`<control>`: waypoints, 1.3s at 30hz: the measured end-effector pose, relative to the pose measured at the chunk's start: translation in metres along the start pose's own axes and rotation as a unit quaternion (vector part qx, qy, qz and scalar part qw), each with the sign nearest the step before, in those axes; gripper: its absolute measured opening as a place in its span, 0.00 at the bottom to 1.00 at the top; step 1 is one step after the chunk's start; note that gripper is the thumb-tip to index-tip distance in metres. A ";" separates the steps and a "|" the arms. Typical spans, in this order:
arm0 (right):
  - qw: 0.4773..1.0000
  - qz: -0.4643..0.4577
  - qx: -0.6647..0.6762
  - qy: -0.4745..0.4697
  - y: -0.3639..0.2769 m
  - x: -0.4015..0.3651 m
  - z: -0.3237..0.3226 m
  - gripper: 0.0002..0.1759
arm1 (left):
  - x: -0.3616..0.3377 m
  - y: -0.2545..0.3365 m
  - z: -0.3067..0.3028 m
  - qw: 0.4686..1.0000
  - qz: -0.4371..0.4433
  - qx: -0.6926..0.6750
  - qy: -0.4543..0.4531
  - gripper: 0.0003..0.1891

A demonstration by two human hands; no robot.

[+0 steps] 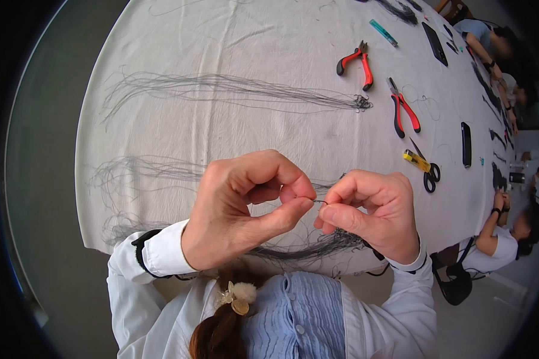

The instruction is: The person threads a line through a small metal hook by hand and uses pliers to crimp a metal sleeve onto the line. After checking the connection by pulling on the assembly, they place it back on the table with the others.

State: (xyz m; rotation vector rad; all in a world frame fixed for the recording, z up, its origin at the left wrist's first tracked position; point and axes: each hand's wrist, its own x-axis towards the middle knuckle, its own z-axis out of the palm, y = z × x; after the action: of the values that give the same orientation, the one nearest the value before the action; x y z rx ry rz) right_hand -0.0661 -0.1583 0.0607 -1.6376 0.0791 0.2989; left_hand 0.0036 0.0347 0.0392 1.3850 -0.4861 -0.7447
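Observation:
Between my two hands runs a short length of thin dark wire. My left hand pinches one end of it between thumb and forefinger. The thumb and forefinger of my right hand close on the other end, a finger's breadth away. Below and behind the hands lies a thick bundle of dark wires, its knotted end under my right hand. Another bundle of wires passes behind my left hand and is partly hidden by it.
Farther up the white tablecloth lies a wire bundle with a curled end. To the right are red-handled cutters, red-handled pliers, scissors, a yellow cutter knife and a phone. Several people sit along the far right edge.

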 end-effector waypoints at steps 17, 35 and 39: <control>0.996 -0.039 -0.080 0.031 0.002 0.001 0.003 0.05 | 0.000 0.002 0.000 0.999 -0.029 -0.017 -0.016 0.03; 0.892 -0.298 -0.313 0.132 0.010 0.007 0.007 0.09 | 0.001 0.003 0.000 0.999 -0.029 0.005 -0.023 0.02; 0.893 -0.288 -0.321 0.130 0.010 0.005 0.007 0.09 | 0.001 0.002 0.000 0.999 -0.005 0.039 -0.024 0.01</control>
State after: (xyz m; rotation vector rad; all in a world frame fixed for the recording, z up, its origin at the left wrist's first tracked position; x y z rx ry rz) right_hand -0.0647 -0.1514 0.0499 -2.2570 -0.3363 -0.3997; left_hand 0.0048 0.0341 0.0410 1.4468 -0.5505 -0.7751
